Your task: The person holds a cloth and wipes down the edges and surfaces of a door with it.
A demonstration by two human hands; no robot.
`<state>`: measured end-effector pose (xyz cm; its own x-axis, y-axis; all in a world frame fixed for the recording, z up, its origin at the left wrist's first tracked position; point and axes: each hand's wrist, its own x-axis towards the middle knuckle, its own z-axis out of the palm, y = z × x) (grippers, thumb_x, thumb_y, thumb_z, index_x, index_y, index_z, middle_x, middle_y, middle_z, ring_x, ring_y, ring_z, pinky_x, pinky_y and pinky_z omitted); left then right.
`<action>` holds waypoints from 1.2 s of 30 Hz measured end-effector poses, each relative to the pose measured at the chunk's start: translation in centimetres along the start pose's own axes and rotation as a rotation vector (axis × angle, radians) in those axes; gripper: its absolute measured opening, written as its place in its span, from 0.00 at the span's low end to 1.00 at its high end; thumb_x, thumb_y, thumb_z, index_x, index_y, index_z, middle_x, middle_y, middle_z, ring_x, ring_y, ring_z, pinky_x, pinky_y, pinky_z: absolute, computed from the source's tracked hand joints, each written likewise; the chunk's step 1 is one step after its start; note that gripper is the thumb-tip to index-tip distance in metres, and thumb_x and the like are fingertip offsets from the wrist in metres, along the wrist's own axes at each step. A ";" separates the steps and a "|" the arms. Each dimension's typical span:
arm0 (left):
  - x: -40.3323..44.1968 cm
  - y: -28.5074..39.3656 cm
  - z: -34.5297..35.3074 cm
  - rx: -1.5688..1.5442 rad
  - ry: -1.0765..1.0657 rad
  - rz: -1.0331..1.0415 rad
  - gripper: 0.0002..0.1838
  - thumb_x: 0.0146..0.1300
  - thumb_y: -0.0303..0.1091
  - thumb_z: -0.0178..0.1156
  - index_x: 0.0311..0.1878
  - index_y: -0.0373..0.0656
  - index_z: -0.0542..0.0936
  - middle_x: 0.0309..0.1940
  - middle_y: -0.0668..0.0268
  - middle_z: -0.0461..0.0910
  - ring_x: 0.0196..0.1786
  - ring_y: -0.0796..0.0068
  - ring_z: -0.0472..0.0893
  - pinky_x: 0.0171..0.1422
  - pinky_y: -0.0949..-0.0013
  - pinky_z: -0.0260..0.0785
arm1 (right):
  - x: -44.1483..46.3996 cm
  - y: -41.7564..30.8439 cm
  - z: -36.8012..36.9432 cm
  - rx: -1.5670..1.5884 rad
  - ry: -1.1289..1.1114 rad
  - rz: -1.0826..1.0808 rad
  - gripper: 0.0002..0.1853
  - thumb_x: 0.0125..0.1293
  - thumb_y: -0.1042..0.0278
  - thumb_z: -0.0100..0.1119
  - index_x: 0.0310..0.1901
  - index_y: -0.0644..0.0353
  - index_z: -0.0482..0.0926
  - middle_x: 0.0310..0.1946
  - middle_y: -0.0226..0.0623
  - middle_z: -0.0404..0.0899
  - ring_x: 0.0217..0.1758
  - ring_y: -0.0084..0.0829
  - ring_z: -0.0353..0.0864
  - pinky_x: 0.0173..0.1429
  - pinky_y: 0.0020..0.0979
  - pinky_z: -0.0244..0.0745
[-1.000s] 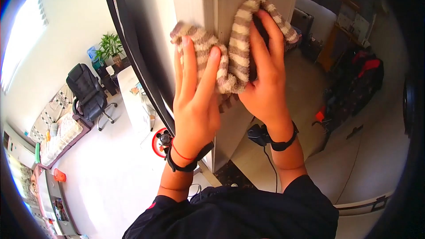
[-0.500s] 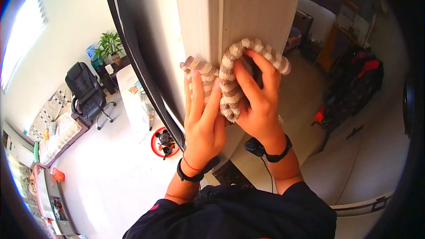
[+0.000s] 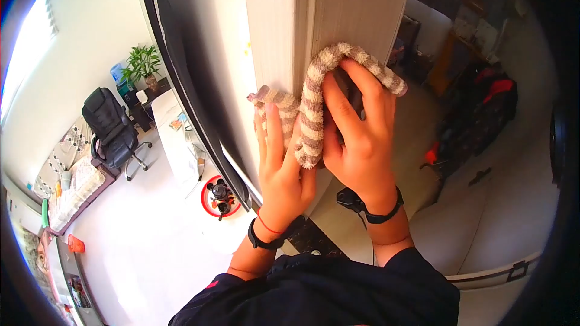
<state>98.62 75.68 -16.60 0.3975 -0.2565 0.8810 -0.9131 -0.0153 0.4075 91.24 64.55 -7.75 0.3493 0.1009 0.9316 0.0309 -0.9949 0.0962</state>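
A fluffy cloth (image 3: 312, 115) with beige and brown stripes is bunched around the edge of a pale wood-grain door frame (image 3: 275, 30). My left hand (image 3: 283, 175) presses one part of it against the left face, fingers stretched along the cloth. On the right side, my right hand (image 3: 362, 145) has its fingers bent over the cloth, and a fold arches above the knuckles. The palms and the cloth's underside are hidden. Each wrist wears a black band, and a red string circles the left one.
A long black-edged panel (image 3: 187, 72) stands close to my left. Beyond it are a white table (image 3: 172, 121), an office chair (image 3: 109, 124), a sofa (image 3: 78, 187) and a red-rimmed tray (image 3: 205, 202) with dark pots. Dark clothes (image 3: 477, 121) hang in the dim room at right.
My right hand has shifted slightly right and up with its part of the cloth. The fold over it arches higher. My left hand stays on the cloth, a little further right in view.
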 end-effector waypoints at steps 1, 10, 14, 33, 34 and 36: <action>-0.2 -0.1 0.1 -0.003 -0.003 -0.007 0.32 0.60 0.22 0.60 0.72 0.41 0.75 0.79 0.37 0.54 0.78 0.21 0.54 0.81 0.38 0.50 | 0.0 0.1 0.1 -0.002 0.007 -0.002 0.27 0.54 0.81 0.62 0.59 0.63 0.82 0.64 0.47 0.75 0.64 0.49 0.74 0.68 0.47 0.67; -0.4 -0.3 0.3 0.002 -0.032 0.017 0.34 0.62 0.21 0.59 0.74 0.33 0.69 0.80 0.34 0.48 0.82 0.31 0.49 0.84 0.45 0.41 | 2.3 0.1 -0.8 0.002 0.004 -0.007 0.27 0.56 0.82 0.64 0.61 0.65 0.80 0.62 0.49 0.74 0.63 0.52 0.75 0.68 0.46 0.68; -1.0 -0.8 0.5 0.021 -0.033 0.038 0.35 0.62 0.22 0.59 0.75 0.34 0.68 0.80 0.34 0.47 0.83 0.31 0.48 0.84 0.44 0.41 | 1.6 -0.4 -0.9 0.021 -0.012 0.004 0.26 0.57 0.83 0.63 0.61 0.65 0.80 0.61 0.50 0.75 0.62 0.52 0.76 0.67 0.46 0.69; -0.5 -0.5 0.6 0.027 -0.011 0.035 0.35 0.60 0.23 0.63 0.73 0.33 0.69 0.81 0.34 0.46 0.83 0.33 0.47 0.84 0.48 0.42 | 2.4 0.3 -1.1 0.057 -0.007 -0.043 0.27 0.52 0.77 0.63 0.59 0.60 0.81 0.61 0.46 0.73 0.58 0.52 0.75 0.63 0.47 0.72; 0.1 -0.3 0.4 0.021 -0.007 0.041 0.35 0.60 0.23 0.63 0.73 0.33 0.70 0.81 0.34 0.46 0.83 0.34 0.48 0.84 0.49 0.43 | 2.7 0.5 -1.0 0.053 0.014 -0.039 0.28 0.53 0.77 0.63 0.59 0.60 0.81 0.62 0.46 0.72 0.58 0.52 0.74 0.64 0.47 0.72; 2.3 0.2 -0.3 0.044 -0.003 0.090 0.34 0.59 0.21 0.61 0.72 0.33 0.71 0.81 0.34 0.46 0.83 0.35 0.49 0.84 0.51 0.45 | 3.2 0.9 -0.7 0.050 0.048 -0.024 0.29 0.54 0.76 0.63 0.61 0.59 0.80 0.63 0.46 0.71 0.60 0.52 0.73 0.65 0.47 0.71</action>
<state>99.37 75.42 -14.46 0.3132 -0.2619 0.9128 -0.9483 -0.0347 0.3155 91.73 64.00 -4.39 0.3024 0.1233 0.9452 0.0858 -0.9911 0.1019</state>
